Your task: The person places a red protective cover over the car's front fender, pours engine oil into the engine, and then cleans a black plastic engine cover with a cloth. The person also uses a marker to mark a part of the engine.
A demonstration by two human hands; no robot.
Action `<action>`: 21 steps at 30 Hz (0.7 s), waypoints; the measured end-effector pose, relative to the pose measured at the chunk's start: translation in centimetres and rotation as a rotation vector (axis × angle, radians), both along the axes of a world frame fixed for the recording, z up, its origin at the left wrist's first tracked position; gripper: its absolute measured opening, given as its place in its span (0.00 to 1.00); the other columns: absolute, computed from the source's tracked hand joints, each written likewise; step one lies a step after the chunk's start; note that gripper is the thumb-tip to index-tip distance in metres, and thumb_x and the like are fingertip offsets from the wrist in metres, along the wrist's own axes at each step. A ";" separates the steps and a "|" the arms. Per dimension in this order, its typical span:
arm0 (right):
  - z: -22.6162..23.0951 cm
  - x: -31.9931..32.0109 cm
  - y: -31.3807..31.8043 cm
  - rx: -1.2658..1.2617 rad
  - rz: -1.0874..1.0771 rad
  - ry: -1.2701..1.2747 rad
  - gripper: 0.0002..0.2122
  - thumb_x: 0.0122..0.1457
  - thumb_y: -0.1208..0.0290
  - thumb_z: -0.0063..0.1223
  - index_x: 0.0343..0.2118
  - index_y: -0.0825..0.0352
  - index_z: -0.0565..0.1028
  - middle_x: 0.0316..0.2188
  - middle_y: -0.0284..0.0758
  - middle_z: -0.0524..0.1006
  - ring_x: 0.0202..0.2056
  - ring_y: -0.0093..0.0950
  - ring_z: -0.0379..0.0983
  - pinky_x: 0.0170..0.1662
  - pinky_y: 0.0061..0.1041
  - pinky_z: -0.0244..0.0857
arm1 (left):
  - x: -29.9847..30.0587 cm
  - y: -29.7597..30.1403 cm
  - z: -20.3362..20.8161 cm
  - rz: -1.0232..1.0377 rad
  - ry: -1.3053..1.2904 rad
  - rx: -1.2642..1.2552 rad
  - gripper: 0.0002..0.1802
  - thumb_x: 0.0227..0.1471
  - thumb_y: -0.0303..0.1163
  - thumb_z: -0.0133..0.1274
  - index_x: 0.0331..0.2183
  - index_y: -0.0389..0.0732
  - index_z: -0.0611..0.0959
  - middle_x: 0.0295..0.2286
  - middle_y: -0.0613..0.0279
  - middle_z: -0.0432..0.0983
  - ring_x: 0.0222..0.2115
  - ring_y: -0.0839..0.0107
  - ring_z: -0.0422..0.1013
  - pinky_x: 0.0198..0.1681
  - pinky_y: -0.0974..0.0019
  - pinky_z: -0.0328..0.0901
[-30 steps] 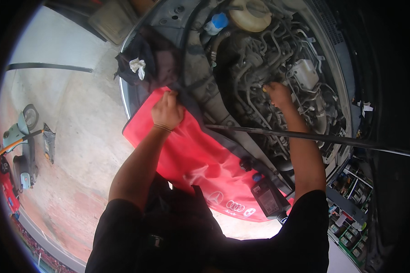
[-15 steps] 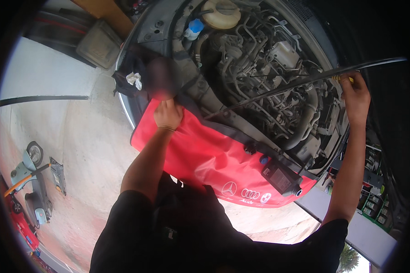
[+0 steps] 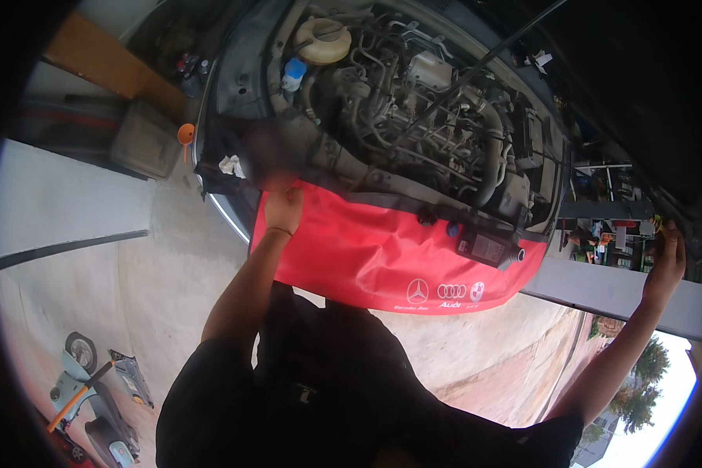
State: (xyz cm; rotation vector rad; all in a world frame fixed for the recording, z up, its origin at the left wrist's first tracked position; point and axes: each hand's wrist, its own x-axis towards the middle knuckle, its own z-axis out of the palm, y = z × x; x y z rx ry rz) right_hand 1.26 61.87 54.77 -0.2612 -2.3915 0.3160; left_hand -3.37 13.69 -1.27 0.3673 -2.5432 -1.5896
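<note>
My left hand (image 3: 283, 208) is closed at the upper left edge of the red fender cover (image 3: 343, 249). What its fingers hold is hidden by a dark blurred patch. Far to the right, my raised right hand (image 3: 666, 265) is pinched on the yellow handle of what looks like a dipstick (image 3: 658, 224), beside the dark open hood; its rod cannot be made out. The engine (image 3: 421, 101) lies exposed beyond the cover. On the cover's right part rest a black bottle (image 3: 487, 248), a blue cap (image 3: 453, 228) and a black cap (image 3: 427, 215).
A thin prop rod (image 3: 491, 56) slants over the engine. Crumpled white paper (image 3: 230, 165) lies left of the blurred patch. An orange funnel (image 3: 186, 134) stands beside the car's left edge. A scooter (image 3: 90, 402) is on the floor at lower left; cluttered shelving (image 3: 612, 226) stands right.
My right hand has moved right, away from the engine, with the yellow handle still in its fingers. My left hand stays by the cover's edge. The whole view has shifted.
</note>
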 end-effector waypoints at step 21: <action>-7.8 6.7 -15.9 -0.287 0.177 -0.030 0.17 0.66 0.55 0.44 0.28 0.65 0.69 0.18 0.27 0.64 0.20 0.19 0.58 0.28 0.20 0.53 | 7.1 -2.0 20.3 -0.635 -0.149 1.129 0.16 0.61 0.36 0.49 0.48 0.40 0.76 0.29 0.65 0.76 0.21 0.83 0.65 0.24 0.76 0.61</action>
